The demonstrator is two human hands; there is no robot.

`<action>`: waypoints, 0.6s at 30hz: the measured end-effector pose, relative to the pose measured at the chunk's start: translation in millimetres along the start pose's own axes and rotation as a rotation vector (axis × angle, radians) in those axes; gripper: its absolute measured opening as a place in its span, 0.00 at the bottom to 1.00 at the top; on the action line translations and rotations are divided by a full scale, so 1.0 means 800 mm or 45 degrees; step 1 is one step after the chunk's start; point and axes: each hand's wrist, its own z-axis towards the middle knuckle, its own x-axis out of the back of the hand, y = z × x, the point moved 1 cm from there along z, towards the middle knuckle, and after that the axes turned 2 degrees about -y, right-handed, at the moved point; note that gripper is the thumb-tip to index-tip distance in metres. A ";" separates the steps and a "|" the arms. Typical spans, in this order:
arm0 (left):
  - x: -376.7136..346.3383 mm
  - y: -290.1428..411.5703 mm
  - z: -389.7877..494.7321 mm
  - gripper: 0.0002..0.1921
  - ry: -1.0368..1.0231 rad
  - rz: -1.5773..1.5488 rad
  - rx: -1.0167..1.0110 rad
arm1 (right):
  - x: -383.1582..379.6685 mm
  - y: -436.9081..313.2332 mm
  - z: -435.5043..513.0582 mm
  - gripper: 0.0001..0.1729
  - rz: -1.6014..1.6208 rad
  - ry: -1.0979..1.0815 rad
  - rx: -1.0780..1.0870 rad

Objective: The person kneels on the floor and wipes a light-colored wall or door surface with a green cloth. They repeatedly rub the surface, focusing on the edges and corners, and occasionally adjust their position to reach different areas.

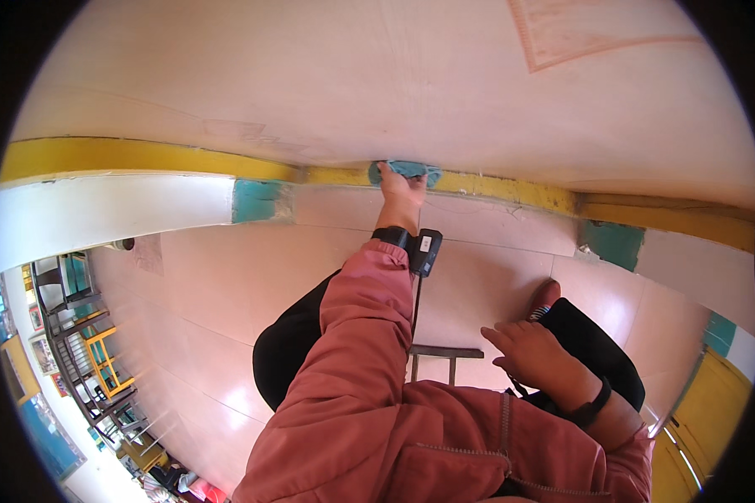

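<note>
My left hand (405,187) presses a folded blue-green cloth (409,167) against a yellow-painted ledge (516,192), with its thumb and fingers around the cloth's near side. Part of the cloth is hidden behind the hand. A black device is strapped to that wrist, and a dark cable runs down from it. My right hand (530,353) hangs over my right leg, fingers apart and pointing left, holding nothing. A black band circles the right wrist.
A broad pale surface (352,75) lies beyond the ledge. Pink floor tiles (207,270) lie below. A dark metal frame (450,352) stands between my legs. Stacked chairs or desks (69,327) line the far left; yellow panels (708,402) stand at lower right.
</note>
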 end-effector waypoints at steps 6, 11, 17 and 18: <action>-0.062 -0.001 -0.093 0.27 -0.056 0.020 0.001 | -0.005 -0.010 -0.006 0.30 -0.091 0.101 0.083; -0.127 0.031 -0.201 0.27 -0.274 0.183 -0.172 | -0.012 -0.006 -0.008 0.28 -0.121 0.167 0.104; -0.216 0.089 -0.353 0.13 -0.566 0.590 -0.660 | -0.020 0.002 -0.009 0.26 -0.124 0.212 0.047; -0.227 0.095 -0.379 0.13 -0.619 0.749 -0.840 | -0.019 0.003 -0.010 0.26 -0.123 0.215 0.038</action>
